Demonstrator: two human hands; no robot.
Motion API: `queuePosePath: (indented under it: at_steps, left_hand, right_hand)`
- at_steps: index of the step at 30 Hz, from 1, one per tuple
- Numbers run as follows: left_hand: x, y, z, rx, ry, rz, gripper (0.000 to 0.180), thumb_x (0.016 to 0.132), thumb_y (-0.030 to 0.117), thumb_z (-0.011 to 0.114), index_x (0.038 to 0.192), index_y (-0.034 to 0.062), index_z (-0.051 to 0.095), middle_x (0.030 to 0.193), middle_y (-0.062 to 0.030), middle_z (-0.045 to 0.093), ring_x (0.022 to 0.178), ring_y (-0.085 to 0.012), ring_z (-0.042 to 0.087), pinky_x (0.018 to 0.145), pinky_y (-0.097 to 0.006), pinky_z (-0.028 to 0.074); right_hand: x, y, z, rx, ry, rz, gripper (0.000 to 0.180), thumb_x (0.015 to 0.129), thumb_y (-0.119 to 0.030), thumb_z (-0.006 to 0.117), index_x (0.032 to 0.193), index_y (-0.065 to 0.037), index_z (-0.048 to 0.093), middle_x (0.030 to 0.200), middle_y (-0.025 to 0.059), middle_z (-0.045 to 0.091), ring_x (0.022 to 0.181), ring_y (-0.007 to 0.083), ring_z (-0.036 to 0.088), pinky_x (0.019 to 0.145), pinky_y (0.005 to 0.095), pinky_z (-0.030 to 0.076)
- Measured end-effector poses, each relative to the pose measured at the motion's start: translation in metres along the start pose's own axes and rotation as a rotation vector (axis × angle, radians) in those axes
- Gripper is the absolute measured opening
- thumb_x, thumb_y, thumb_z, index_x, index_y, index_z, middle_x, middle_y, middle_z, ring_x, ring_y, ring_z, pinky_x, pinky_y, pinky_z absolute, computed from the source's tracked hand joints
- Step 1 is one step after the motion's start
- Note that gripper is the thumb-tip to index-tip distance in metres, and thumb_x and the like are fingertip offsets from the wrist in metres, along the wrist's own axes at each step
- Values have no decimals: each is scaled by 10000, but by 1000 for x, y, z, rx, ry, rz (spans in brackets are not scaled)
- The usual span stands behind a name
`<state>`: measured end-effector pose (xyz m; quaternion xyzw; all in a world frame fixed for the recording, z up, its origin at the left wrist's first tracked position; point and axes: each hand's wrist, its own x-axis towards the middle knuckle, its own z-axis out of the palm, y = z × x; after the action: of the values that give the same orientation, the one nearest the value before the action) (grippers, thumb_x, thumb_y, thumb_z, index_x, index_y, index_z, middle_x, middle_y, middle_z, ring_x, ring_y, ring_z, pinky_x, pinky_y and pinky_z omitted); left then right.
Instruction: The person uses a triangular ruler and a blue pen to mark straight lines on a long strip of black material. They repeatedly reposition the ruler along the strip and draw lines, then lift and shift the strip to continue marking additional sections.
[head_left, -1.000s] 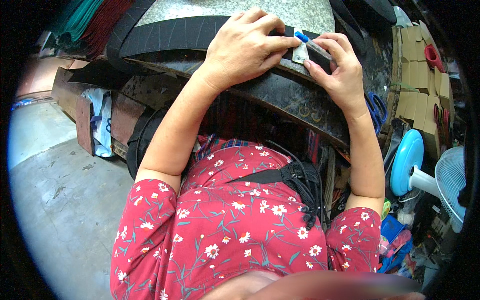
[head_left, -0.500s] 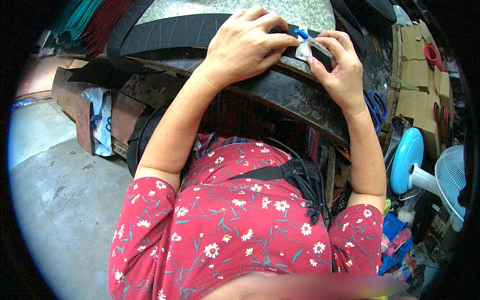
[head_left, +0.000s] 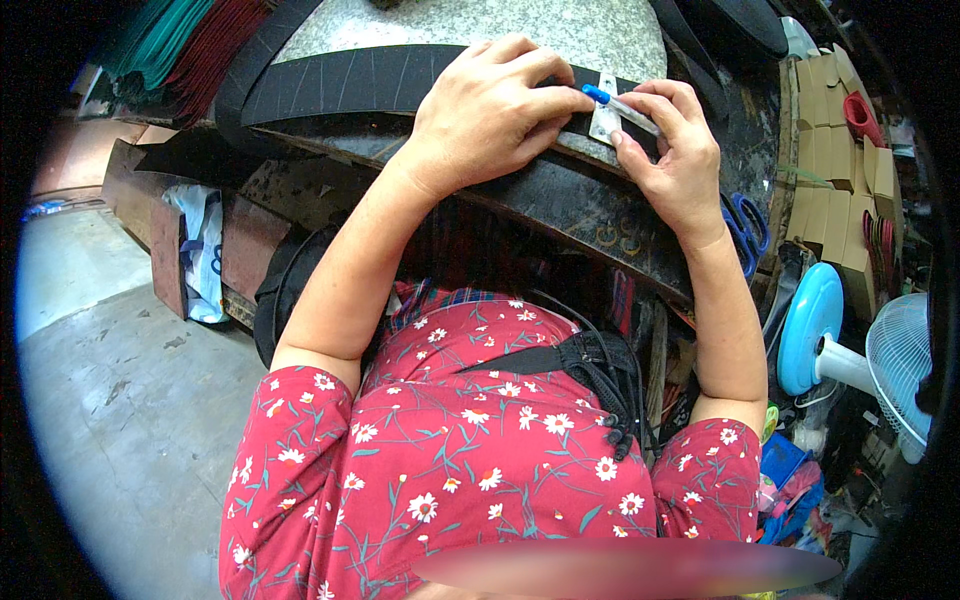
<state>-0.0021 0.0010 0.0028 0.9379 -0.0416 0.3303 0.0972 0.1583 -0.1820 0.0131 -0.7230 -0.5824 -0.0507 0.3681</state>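
A long black strip [head_left: 350, 85] with thin pale lines across it curves along the front of a grey speckled slab [head_left: 400, 35]. My left hand [head_left: 490, 105] is closed over the strip, fingers bent and thumb at its front edge. In my right hand [head_left: 675, 140] is a pen [head_left: 632, 112] with a blue end, pointing toward my left fingertips. A small white plate [head_left: 604, 125] with dark spots lies across the strip under the pen, and my right thumb touches its lower end. What lies beneath my left palm is hidden.
Blue-handled scissors [head_left: 746, 232] lie beside my right forearm. Folded cardboard pieces [head_left: 830, 150] stack up at the right, above a blue-and-white fan [head_left: 815, 330]. Bundles of green and dark red strands [head_left: 165, 50] are at the far left. The dark bench edge [head_left: 600, 215] runs before me.
The pen has dropped slightly and swung a little left, its blue end now closer to my left fingertips. More of the white plate shows. The whole view has shifted slightly.
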Motion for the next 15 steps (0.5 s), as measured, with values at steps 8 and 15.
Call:
queuePosePath:
  at_steps: [8, 15]
  left_hand:
    - [0, -1, 2, 64, 8, 14, 251, 828, 233, 756, 1076, 266, 780, 1028, 17, 674, 1008, -222, 633, 886, -381, 528]
    - [-2, 0, 5, 74, 70, 12, 237, 837, 230, 756, 1071, 262, 781, 1037, 16, 682, 1007, -220, 636, 885, -377, 531]
  right_hand:
    - [2, 4, 0, -48, 3, -54, 287, 820, -238, 793, 1081, -121, 768, 1116, 97, 664, 966, 280, 717, 840, 365, 585]
    - [0, 5, 1, -16, -6, -23, 289, 826, -238, 796, 1090, -124, 768, 1117, 96, 666, 971, 275, 713, 838, 365, 583]
